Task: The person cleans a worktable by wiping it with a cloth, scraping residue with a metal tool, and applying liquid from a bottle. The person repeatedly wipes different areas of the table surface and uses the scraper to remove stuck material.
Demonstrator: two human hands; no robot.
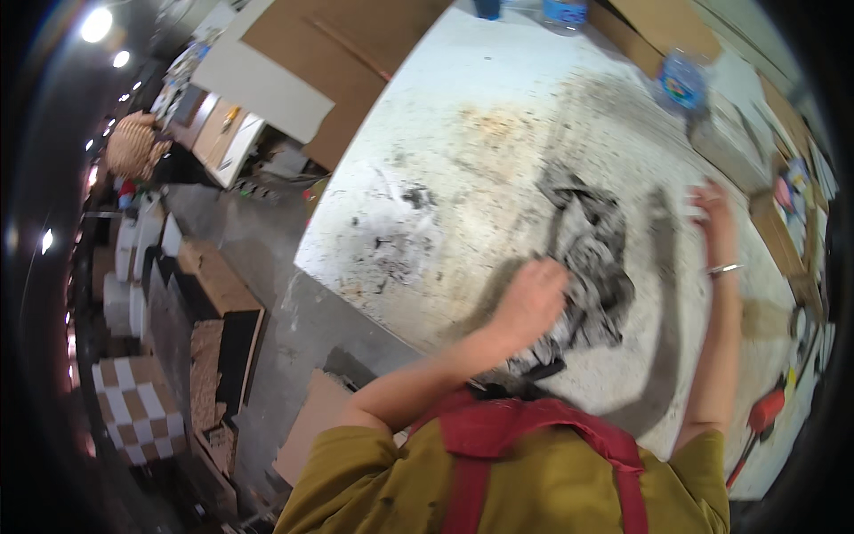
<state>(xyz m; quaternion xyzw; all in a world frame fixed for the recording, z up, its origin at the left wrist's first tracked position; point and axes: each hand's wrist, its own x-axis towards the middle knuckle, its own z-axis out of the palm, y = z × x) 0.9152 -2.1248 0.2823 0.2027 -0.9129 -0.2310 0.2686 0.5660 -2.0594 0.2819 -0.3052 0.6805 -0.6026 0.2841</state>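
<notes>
A crumpled grey rag (594, 260) with black stains lies on the white worktable (480, 73) in front of me. At the rag's left edge, my left hand (534, 297) is curled against the cloth, its fingertips mostly hidden behind the knuckles. My right hand (714, 210) is apart from the rag, raised over the right side of the table. It is blurred, and something small and white shows by its fingers, too unclear to name. A metal bracelet (724, 269) circles the right wrist.
Plastic bottles (682, 83) stand at the table's far and right sides, near an open cardboard box (777, 233). A red-handled tool (766, 408) lies at lower right. Left of the table are cardboard sheets (353, 47), a checkered carton (139, 408) and wooden furniture parts (217, 277).
</notes>
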